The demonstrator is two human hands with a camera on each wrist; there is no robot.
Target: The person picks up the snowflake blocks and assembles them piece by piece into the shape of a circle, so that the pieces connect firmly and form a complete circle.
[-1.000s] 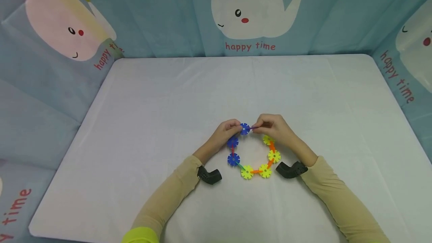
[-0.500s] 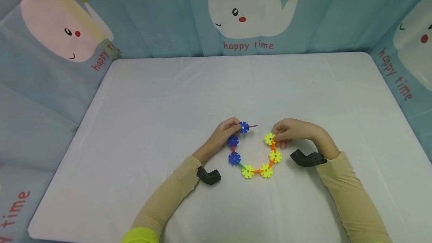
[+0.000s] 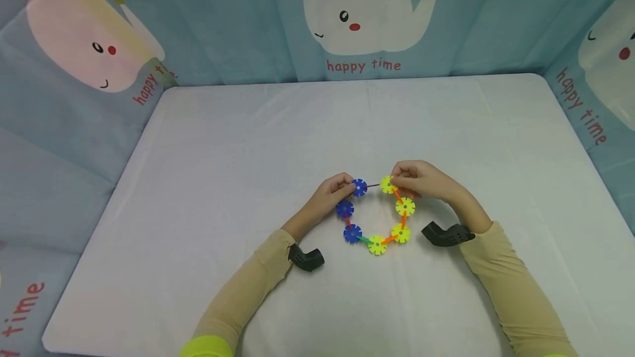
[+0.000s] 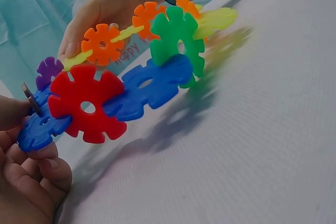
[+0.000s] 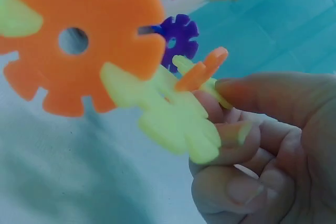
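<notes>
A ring-shaped chain of notched plastic snowflake discs lies between the hands in the head view. My left hand [image 3: 333,190] pinches a blue disc [image 3: 359,187] at the chain's upper left. From it a purple disc [image 5: 181,38] sticks out, seen edge-on from above. My right hand [image 3: 420,178] pinches the yellow end disc [image 3: 387,184], close to the purple one; whether they touch I cannot tell. A red disc [image 4: 73,90], a green disc [image 4: 170,30] and orange discs [image 4: 100,53] link the rest, above the cloth in the left wrist view.
A white-covered table [image 3: 248,136] spreads around the hands. Blue curtains [image 3: 238,21] with printed whales stand behind and at the sides. A dark curved piece [image 3: 306,258] sits at the left wrist, another dark piece [image 3: 447,234] at the right.
My right hand has left the purple disc, taken the yellow end disc and brought it up and left toward the purple one. The chain's lower part shifted with it; my left hand stays put.
</notes>
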